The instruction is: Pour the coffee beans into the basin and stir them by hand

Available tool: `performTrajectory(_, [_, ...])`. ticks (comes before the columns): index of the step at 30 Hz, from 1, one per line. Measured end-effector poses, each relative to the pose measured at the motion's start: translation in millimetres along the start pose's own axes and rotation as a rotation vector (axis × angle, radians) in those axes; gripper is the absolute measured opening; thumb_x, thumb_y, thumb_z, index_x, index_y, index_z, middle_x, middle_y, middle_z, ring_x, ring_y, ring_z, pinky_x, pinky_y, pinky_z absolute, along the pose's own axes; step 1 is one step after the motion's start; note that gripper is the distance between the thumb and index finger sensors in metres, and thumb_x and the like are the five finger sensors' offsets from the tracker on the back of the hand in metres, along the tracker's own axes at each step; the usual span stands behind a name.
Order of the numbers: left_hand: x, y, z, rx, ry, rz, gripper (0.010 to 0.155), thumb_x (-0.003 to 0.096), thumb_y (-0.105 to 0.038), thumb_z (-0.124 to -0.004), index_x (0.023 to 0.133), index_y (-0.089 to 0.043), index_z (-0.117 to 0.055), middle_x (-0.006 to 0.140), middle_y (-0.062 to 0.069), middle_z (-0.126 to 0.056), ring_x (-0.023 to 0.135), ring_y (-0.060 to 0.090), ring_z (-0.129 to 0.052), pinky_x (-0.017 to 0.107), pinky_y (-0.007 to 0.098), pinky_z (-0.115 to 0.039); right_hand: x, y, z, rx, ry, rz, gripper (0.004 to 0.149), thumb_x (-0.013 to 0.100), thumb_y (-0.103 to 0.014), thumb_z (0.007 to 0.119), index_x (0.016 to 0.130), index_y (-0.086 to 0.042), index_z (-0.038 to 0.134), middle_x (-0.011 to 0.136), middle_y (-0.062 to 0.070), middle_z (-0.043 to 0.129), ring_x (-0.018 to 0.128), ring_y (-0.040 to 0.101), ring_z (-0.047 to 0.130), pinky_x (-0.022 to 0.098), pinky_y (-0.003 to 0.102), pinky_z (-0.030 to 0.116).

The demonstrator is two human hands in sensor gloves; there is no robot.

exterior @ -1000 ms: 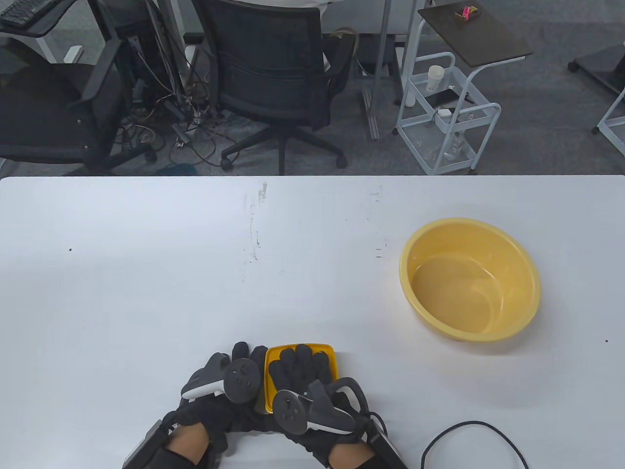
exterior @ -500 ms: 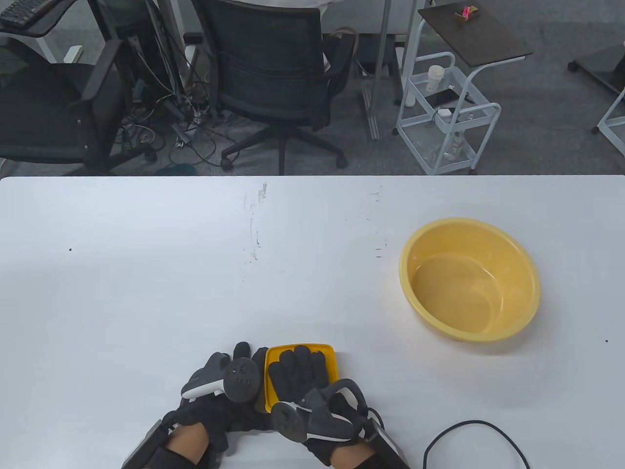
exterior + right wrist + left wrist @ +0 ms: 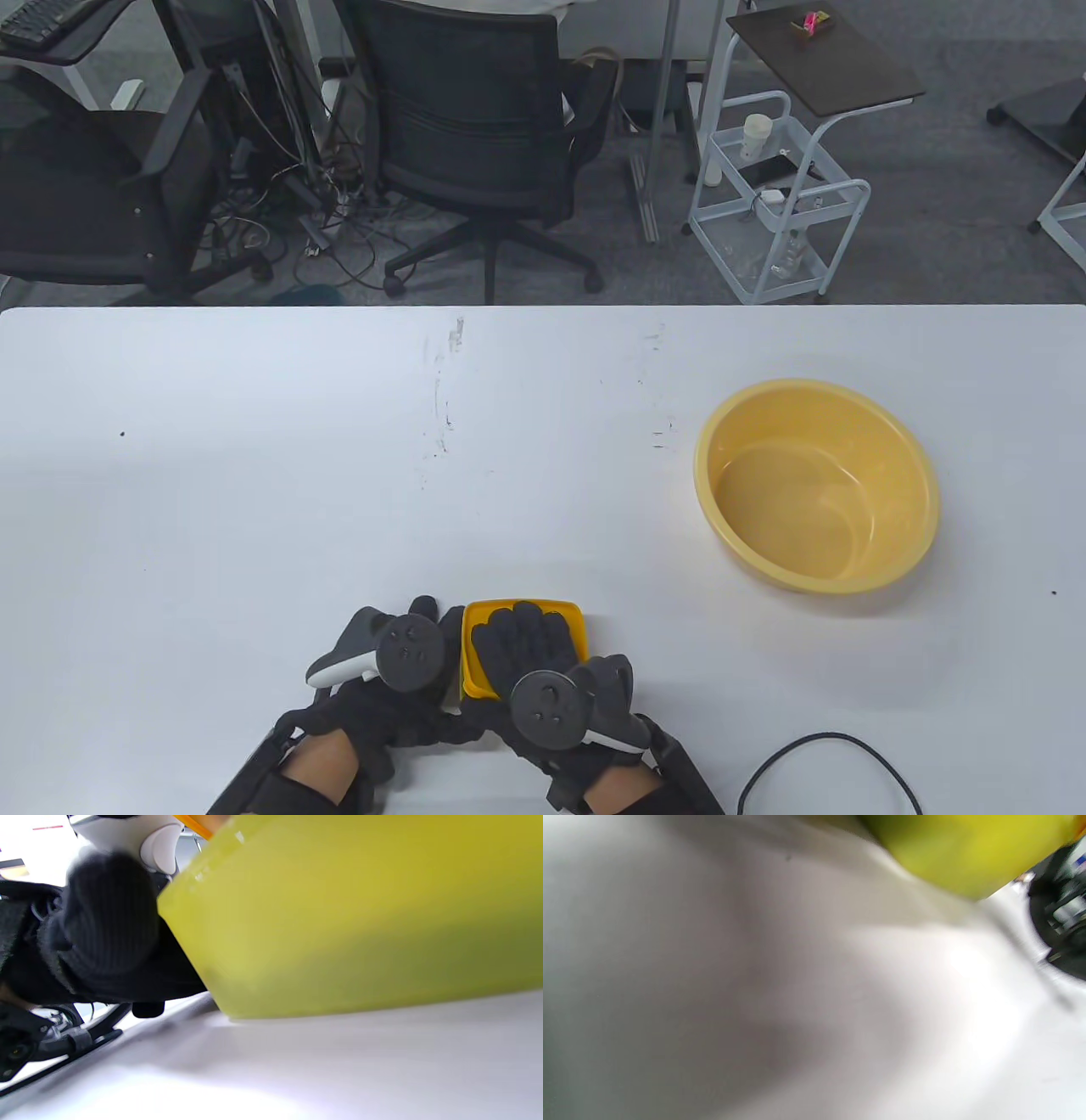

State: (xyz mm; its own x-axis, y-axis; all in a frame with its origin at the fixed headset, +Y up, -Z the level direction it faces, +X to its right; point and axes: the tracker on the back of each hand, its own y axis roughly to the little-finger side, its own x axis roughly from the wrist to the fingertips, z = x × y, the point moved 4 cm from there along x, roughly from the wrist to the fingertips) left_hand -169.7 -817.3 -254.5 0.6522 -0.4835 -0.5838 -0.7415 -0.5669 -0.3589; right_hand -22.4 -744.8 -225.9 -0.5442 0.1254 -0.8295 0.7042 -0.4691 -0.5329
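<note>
A small yellow container [image 3: 466, 671] with an orange-yellow lid [image 3: 579, 630] stands near the table's front edge in the table view. My right hand [image 3: 522, 635] lies over the lid, fingers curved across it to its far edge. My left hand [image 3: 431, 624] holds the container's left side. In the right wrist view the container's wall [image 3: 360, 912] fills the frame, with a left gloved finger [image 3: 106, 925] pressed against it. The left wrist view is blurred and shows only a corner of the container [image 3: 967, 849]. No beans are visible. The yellow basin [image 3: 929, 509] stands empty at the right.
A black cable [image 3: 827, 740] loops on the table at the front right. White tabletop [image 3: 339, 475] stretches between the container and the basin. Office chairs and a white cart stand beyond the far edge.
My right wrist has lifted and swung right, its tracker now closer to the lid. The left hand shifted slightly. Container and basin stay put.
</note>
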Motion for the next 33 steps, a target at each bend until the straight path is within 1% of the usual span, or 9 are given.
performTrajectory(3, [-4,3,3,-0.123,-0.023,-0.023,0.093,0.0437,-0.075,-0.031,0.103,-0.012,0.003,0.119,0.012,-0.004,0.104,0.04,0.014,0.065,0.061,0.005,-1,1,-1,0.032,0.002,0.0,0.078,0.046,-0.058,0.056,0.1,-0.004,0.048,0.101,0.023,0.045,0.098,0.051,0.04,0.069,0.063,0.031])
performTrajectory(5, [-2,3,-1,-0.106,-0.007,0.006,0.087,0.0511,-0.069,-0.04,0.101,-0.014,0.006,0.118,0.01,0.0,0.103,0.038,0.017,0.065,0.06,0.009,-1,0,-1,0.013,0.011,-0.008,0.077,0.046,-0.058,0.056,0.1,-0.004,0.048,0.101,0.023,0.045,0.098,0.051,0.041,0.069,0.063,0.032])
performTrajectory(14, [-3,0,1,-0.087,-0.056,0.011,0.09,0.0524,-0.069,-0.04,0.099,-0.009,0.01,0.115,0.016,0.001,0.103,0.042,0.014,0.065,0.063,0.005,-11,-8,-25,-0.101,0.11,-0.035,0.074,0.046,-0.056,0.057,0.103,-0.01,0.046,0.104,0.019,0.047,0.101,0.049,0.047,0.069,0.065,0.029])
performTrajectory(17, [-11,-2,11,-0.086,-0.186,0.014,0.093,0.052,-0.068,-0.045,0.098,-0.009,0.009,0.115,0.02,-0.003,0.105,0.05,0.002,0.068,0.067,-0.006,-21,-13,-46,-0.203,0.216,-0.053,0.064,0.048,-0.05,0.057,0.101,-0.016,0.048,0.106,0.013,0.049,0.104,0.045,0.042,0.069,0.068,0.024])
performTrajectory(21, [-42,-19,41,-0.005,-0.523,-0.003,0.095,0.0505,-0.066,-0.055,0.099,-0.014,0.007,0.115,0.021,-0.008,0.107,0.056,-0.014,0.071,0.07,-0.016,-36,-18,-71,-0.339,0.315,-0.118,0.057,0.048,-0.049,0.057,0.099,-0.024,0.052,0.107,0.005,0.05,0.106,0.044,0.034,0.069,0.068,0.016])
performTrajectory(22, [-53,-32,49,0.104,-0.612,-0.024,0.094,0.0505,-0.065,-0.058,0.1,-0.017,0.005,0.115,0.021,-0.011,0.108,0.056,-0.019,0.072,0.07,-0.02,-41,-20,-75,-0.359,0.335,-0.138,0.056,0.048,-0.05,0.057,0.098,-0.026,0.052,0.107,0.003,0.05,0.106,0.043,0.032,0.069,0.067,0.014])
performTrajectory(25, [-76,-63,53,0.408,-0.731,-0.011,0.09,0.0511,-0.062,-0.06,0.103,-0.018,0.0,0.116,0.021,-0.024,0.11,0.052,-0.042,0.074,0.069,-0.033,-47,-28,-77,-0.37,0.33,-0.19,0.054,0.047,-0.051,0.058,0.097,-0.031,0.055,0.108,-0.001,0.05,0.107,0.041,0.032,0.07,0.066,0.012])
performTrajectory(29, [-90,-96,44,0.696,-0.855,-0.023,0.075,0.0529,-0.053,-0.062,0.108,-0.016,-0.028,0.112,0.014,-0.053,0.101,0.044,-0.072,0.075,0.063,-0.045,-51,-42,-71,-0.394,0.316,-0.283,0.051,0.046,-0.052,0.056,0.095,-0.037,0.052,0.109,-0.008,0.045,0.107,0.035,0.039,0.071,0.065,0.017])
performTrajectory(33, [-97,-112,39,0.816,-0.917,-0.068,0.051,0.0538,-0.047,-0.065,0.099,-0.022,-0.062,0.092,0.005,-0.085,0.084,0.031,-0.094,0.075,0.059,-0.051,-54,-48,-70,-0.367,0.335,-0.329,0.05,0.046,-0.052,0.056,0.094,-0.038,0.054,0.107,-0.01,0.05,0.107,0.028,0.046,0.072,0.063,0.023])
